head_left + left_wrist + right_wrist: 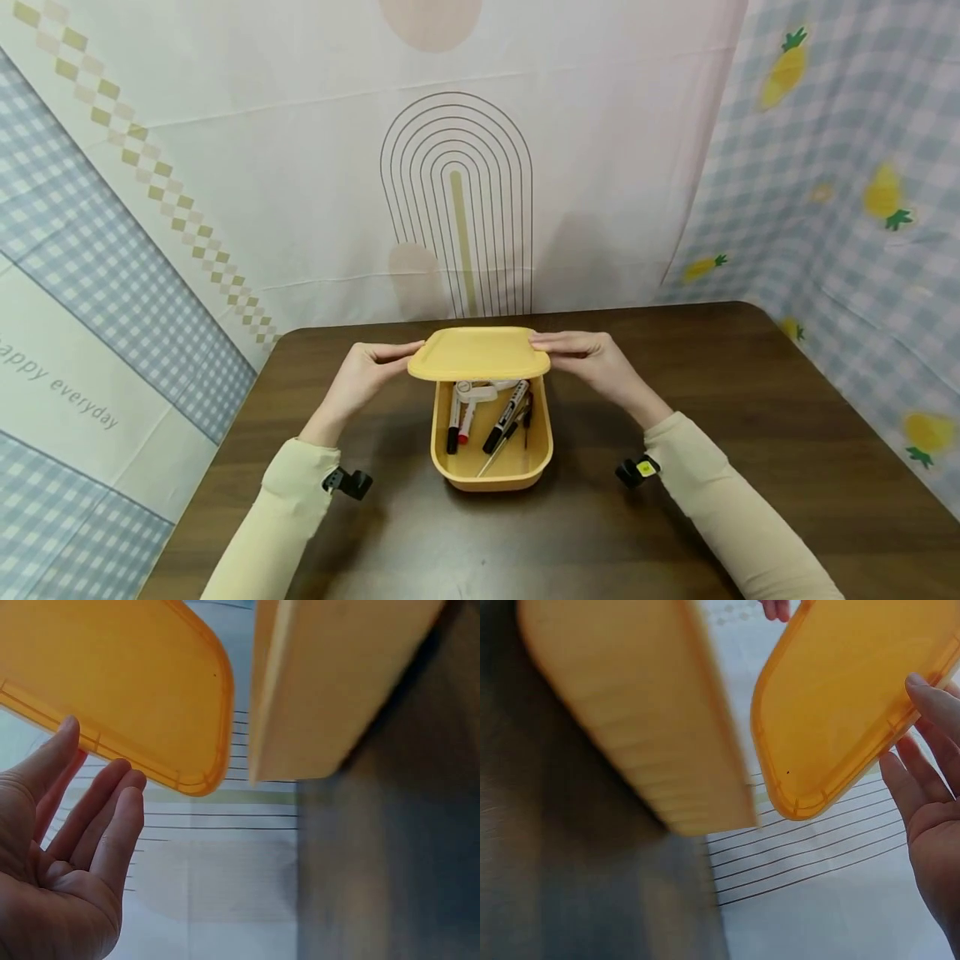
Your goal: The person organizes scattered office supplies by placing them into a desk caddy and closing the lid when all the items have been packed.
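A yellow lid (480,354) is held raised and tilted over the back part of a yellow plastic box (491,482). My left hand (360,379) pinches its left edge between thumb and fingers. On the opposite edge, my right hand (596,367) pinches it the same way. Both wrist views show a gap between the lid (142,690) and the box wall (630,712). Inside the box lie a black-capped marker (506,417), a red-tipped marker (467,421), another black-tipped marker (453,421), a thin pen-like tool (497,450) and a white item (476,392). The lid hides the box's far end.
The box stands on a dark brown wooden table (750,417). Behind the table hangs a pale cloth (322,192) with an arch pattern, and a checked cloth with pineapples (847,250) hangs on the right. Black wrist cameras (348,482) are strapped over both sleeves.
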The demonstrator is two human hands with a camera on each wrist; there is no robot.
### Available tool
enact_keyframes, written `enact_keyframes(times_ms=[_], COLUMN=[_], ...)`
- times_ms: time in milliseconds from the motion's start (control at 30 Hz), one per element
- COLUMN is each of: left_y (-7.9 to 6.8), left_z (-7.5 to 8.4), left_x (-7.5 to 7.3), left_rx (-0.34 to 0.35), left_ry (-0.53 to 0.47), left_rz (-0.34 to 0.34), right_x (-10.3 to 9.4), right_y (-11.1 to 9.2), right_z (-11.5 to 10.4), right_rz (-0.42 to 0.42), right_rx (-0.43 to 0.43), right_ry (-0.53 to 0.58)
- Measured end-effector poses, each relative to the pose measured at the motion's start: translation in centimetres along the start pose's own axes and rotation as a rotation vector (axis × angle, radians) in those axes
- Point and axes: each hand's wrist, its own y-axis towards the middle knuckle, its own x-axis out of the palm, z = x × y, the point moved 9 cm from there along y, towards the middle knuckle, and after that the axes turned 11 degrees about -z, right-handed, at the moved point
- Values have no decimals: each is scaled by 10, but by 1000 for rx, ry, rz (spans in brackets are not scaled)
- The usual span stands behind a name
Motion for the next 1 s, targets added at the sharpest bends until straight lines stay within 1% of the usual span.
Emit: enact_keyframes(times_ms=[167, 267, 367, 500, 600, 633, 767, 867, 933, 1000], left_y=[-9, -14, -19, -24, -28, -29, -35, -38, -40, -41], left_z=[-13, -16, -20, -22, -22, -23, -29, -35, -37, -39], left_x=[9, 13, 17, 23, 29, 30, 37, 42, 46, 48], left_rx=[-13, -17, -20, -4, -5, -9, -65, -89, -85, -79], left_ry=[-4, 6, 24, 28, 37, 46, 78, 70, 66, 64], left_rz=[-3, 1, -21, -91, -137, -151, -199, -244, -270, -279], right_x=[11, 18, 24, 28, 29, 29, 30, 31, 32, 33], right_y=[-13, -21, -25, -30, -33, -35, -41, -45, -47, -47], right_z=[13, 19, 24, 29, 33, 34, 40, 45, 46, 47], right_rz=[-29, -42, -58, -66, -71, -73, -91, -111, -123, -130], right_rx=[34, 70, 97, 133, 172, 188, 248, 274, 280, 283], right_ry=[20, 43, 48, 49, 43, 36, 16, 11, 6, -13])
